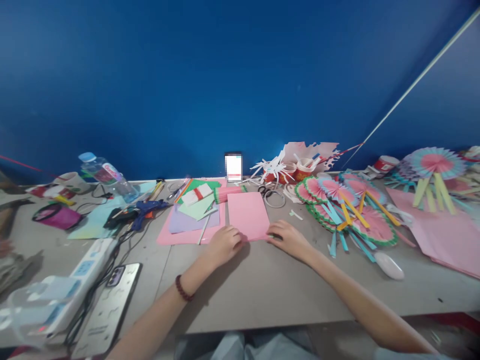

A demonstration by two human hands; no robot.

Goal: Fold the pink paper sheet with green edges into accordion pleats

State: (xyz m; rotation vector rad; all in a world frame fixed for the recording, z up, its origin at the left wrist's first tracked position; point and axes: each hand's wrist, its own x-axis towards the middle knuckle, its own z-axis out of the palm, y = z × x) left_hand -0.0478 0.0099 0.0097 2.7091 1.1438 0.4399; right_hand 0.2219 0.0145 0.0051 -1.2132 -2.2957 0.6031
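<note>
Head view: half-curled hands [254, 241] touch pink paper [249, 215].

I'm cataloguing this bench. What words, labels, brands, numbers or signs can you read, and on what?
No text can be read with certainty.
Bottle label: blurred.
Upright screen: pixelated.
Red-and-white tub: too small.
Power strip: blurred.
Phone lying flat: dark marks, no legible words.

so there's this big deep blue wall [210, 90] filling the whole back, a pale strip [416, 82] is slanting down its right side, and a long grey table [277, 300] is running right along it
</note>
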